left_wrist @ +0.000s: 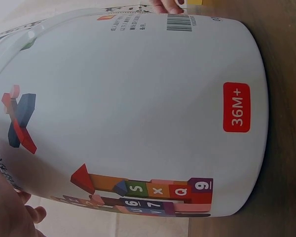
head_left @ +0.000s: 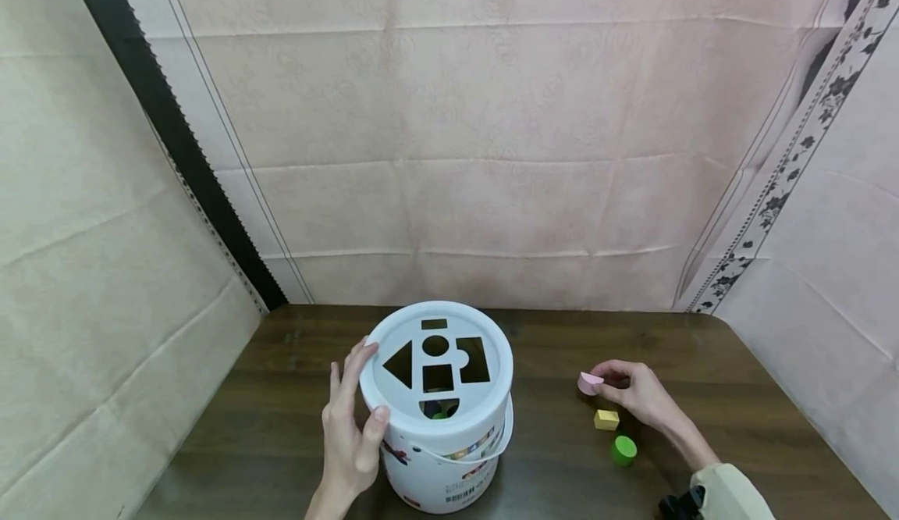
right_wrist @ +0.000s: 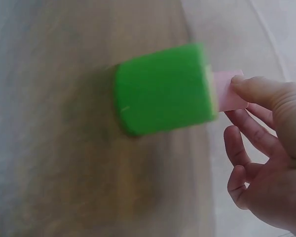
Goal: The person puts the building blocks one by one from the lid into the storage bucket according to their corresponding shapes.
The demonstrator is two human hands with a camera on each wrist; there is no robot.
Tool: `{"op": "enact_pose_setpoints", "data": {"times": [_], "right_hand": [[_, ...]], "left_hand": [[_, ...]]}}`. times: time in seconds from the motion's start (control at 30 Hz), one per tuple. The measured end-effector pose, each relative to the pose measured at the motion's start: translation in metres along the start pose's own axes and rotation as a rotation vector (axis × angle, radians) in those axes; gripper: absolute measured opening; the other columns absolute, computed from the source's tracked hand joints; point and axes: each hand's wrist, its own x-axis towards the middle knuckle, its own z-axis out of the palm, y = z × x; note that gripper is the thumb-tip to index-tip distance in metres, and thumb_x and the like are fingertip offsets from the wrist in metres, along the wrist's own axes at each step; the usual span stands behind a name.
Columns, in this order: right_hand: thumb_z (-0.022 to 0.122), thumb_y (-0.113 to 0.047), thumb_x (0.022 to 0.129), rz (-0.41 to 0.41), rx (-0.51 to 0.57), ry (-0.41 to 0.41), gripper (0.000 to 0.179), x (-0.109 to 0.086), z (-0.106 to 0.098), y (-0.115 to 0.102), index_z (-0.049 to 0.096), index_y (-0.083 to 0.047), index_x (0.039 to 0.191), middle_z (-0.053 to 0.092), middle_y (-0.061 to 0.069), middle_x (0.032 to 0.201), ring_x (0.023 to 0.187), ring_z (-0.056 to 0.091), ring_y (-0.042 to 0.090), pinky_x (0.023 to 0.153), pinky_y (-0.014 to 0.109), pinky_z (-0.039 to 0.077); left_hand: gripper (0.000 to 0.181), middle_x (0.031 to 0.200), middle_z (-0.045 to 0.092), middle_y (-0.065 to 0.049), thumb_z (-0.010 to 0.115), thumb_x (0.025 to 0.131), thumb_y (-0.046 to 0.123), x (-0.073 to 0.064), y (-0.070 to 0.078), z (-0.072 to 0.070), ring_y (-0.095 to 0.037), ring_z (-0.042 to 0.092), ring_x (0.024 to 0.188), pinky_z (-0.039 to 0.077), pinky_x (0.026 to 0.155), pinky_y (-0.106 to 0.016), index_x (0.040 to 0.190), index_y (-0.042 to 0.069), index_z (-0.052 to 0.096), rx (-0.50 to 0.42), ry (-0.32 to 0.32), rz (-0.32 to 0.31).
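Thumb and fingers of my right hand point(head_left: 635, 391) pinch a pink half-round block point(head_left: 590, 383) close over the table, on the right. A small yellow block point(head_left: 606, 419) and a green cylinder block point(head_left: 623, 450) stand just in front of it. In the right wrist view the green cylinder block point(right_wrist: 163, 91) partly hides the pink block point(right_wrist: 231, 90). My left hand point(head_left: 353, 418) rests against the left side of a white bucket point(head_left: 438, 465), index finger and thumb touching the rim of its lid point(head_left: 410, 403). Cut-outs of several shapes pierce the lid; something green shows through the half-round one.
The bucket's white handle point(head_left: 506, 434) hangs down at its right front. Dark wooden table point(head_left: 281, 418) lies under everything. Pale cloth walls point(head_left: 492, 153) rise behind it and on both sides.
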Motion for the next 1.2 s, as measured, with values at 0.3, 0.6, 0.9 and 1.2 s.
{"op": "enact_pose_setpoints", "data": {"times": [0.3,0.6,0.9,1.2], "right_hand": [[0.077,-0.007,0.087,-0.086,0.019,0.016,0.014,0.006,-0.011,-0.042,0.074,-0.012,0.1,0.071,0.004,0.089,0.08,0.062,0.01,0.067,0.03,0.045],[0.08,-0.007,0.083,-0.189,-0.008,0.047,0.022,0.014,-0.019,-0.09,0.074,-0.017,0.102,0.071,-0.006,0.09,0.082,0.062,0.011,0.07,0.033,0.037],[0.08,-0.004,0.082,-0.3,-0.005,0.077,0.026,0.014,-0.024,-0.139,0.074,-0.019,0.102,0.07,-0.009,0.091,0.083,0.061,0.016,0.071,0.031,0.037],[0.081,-0.011,0.084,-0.356,0.029,0.046,0.025,0.015,-0.019,-0.184,0.074,-0.025,0.103,0.069,-0.012,0.093,0.088,0.061,0.012,0.077,0.031,0.039]], "left_hand": [[0.059,0.142,0.055,-0.016,0.054,0.093,0.036,0.0,0.0,0.0,-0.029,0.047,0.135,0.011,0.103,-0.078,0.142,0.003,0.054,0.003,0.002,-0.001],[0.059,0.143,0.055,-0.014,0.053,0.093,0.037,-0.001,0.001,-0.001,-0.029,0.046,0.136,0.011,0.103,-0.078,0.142,0.004,0.054,0.006,0.0,-0.01],[0.06,0.142,0.055,-0.016,0.053,0.094,0.037,0.001,0.001,-0.001,-0.031,0.046,0.135,0.011,0.102,-0.079,0.142,0.002,0.053,-0.002,0.0,0.01],[0.06,0.141,0.055,-0.017,0.053,0.095,0.039,0.001,0.001,-0.001,-0.031,0.046,0.135,0.011,0.102,-0.079,0.142,0.001,0.053,-0.007,0.002,0.013]]}}
